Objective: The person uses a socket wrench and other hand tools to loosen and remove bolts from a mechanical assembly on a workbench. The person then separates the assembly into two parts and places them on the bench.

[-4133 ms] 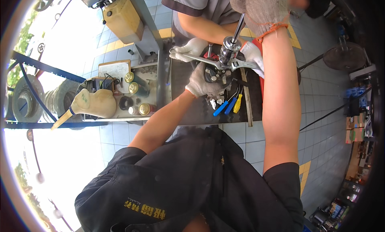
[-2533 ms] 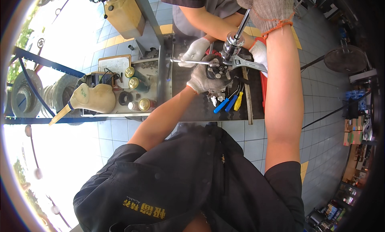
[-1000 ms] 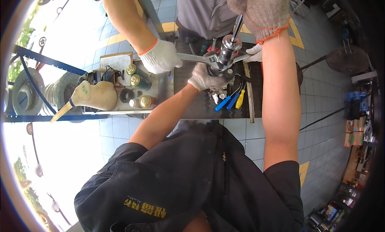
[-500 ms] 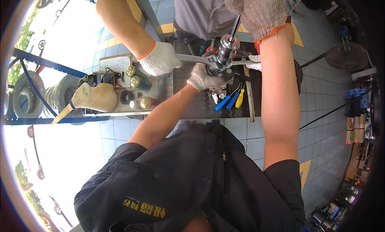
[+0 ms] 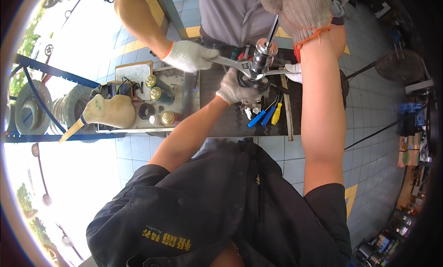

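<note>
Two people work over one dark mechanical part [image 5: 257, 85] standing on a black-topped bench [image 5: 221, 127], under a silver cylindrical fitting [image 5: 264, 49]. The nearer person's left hand [image 5: 235, 89], in a grey-beige knitted glove, has its fingers wrapped around the part's near left side. The right hand [image 5: 305, 11], gloved alike, is raised with its fingers curled around the top of a slim metal rod [image 5: 273, 30] that slants down into the fitting. Across the bench, a co-worker's white-gloved hand [image 5: 190, 56] grips an adjustable wrench [image 5: 228, 61], its head beside the fitting's base; their other white glove [image 5: 294, 72] holds a second wrench [image 5: 277, 72] from the opposite side. Just nearer lie two blue-handled tools [image 5: 256, 119], a yellow-handled tool [image 5: 276, 114] and a long flat bar [image 5: 288, 112].
</note>
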A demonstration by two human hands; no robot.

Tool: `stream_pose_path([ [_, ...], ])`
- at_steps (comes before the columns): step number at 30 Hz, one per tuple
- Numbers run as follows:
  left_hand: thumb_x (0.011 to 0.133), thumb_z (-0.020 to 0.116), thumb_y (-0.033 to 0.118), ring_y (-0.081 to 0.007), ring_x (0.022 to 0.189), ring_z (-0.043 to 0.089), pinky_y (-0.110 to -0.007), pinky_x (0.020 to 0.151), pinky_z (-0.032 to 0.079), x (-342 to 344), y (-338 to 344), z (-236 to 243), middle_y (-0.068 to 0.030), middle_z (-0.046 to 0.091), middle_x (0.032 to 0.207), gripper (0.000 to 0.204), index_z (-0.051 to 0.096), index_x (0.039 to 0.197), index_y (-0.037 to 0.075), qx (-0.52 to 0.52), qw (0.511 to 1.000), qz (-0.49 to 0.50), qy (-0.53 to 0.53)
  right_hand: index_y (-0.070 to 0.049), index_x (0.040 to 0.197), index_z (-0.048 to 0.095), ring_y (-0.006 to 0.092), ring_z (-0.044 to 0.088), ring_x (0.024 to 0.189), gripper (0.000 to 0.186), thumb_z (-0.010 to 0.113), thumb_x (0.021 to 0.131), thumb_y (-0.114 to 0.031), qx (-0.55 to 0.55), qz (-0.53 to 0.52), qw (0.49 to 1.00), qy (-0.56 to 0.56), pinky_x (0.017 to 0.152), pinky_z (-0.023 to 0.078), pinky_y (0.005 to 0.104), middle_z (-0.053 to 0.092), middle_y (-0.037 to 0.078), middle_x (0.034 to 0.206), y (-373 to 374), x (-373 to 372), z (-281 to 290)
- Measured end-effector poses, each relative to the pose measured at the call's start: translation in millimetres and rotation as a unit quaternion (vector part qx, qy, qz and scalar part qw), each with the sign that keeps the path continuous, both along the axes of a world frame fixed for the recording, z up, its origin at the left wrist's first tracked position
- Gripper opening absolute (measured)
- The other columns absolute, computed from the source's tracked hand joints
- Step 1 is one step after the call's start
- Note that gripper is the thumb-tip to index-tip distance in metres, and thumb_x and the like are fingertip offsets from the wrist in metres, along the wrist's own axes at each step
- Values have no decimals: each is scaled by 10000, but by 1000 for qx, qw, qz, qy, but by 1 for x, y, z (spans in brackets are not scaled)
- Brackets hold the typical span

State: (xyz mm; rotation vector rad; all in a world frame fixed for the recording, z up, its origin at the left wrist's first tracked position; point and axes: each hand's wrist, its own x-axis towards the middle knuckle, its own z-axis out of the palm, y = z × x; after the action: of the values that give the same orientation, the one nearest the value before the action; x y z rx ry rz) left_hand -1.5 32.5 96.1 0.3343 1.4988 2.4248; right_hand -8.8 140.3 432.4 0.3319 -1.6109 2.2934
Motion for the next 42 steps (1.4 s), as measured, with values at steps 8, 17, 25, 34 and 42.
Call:
stream_pose_path([
  [8,688,1126,417,-226,1377,746,-384,1215,606,16,-5,45,-158,759,1478,1307,432,1653,-127,-299,952,64,29,-223,953,679,42,468,470,323,918,1073,-403,-23,49,996,72,431,321,227,570,-102,692,16,-27,-24],
  [17,612,1135,402,-235,1327,742,-388,1185,602,11,-5,12,-153,746,1449,1301,506,1657,-54,-263,961,77,47,-211,1041,728,15,517,562,240,914,1087,-357,-62,155,986,24,491,368,207,581,-130,749,28,-15,-18],
  [25,575,1111,390,-243,1339,734,-411,1196,595,8,-7,8,-151,741,1458,1334,506,1683,-40,-327,938,90,67,-200,1136,733,6,591,715,155,884,1111,-223,-163,84,982,45,601,437,176,630,-129,893,17,-21,-8],
  [34,577,1111,466,-262,1370,732,-419,1222,575,6,-8,3,-168,742,1474,1348,518,1682,-31,-317,940,95,84,-236,907,697,20,433,511,352,916,1073,-455,-18,65,997,47,474,294,221,550,-125,690,33,-31,-26],
  [42,576,1111,474,-270,1376,735,-420,1220,576,5,-8,1,-173,744,1479,1335,529,1665,-31,-302,945,95,85,-223,924,724,16,428,498,324,906,1082,-439,-23,71,997,14,461,292,218,545,-132,690,21,-25,-26],
])
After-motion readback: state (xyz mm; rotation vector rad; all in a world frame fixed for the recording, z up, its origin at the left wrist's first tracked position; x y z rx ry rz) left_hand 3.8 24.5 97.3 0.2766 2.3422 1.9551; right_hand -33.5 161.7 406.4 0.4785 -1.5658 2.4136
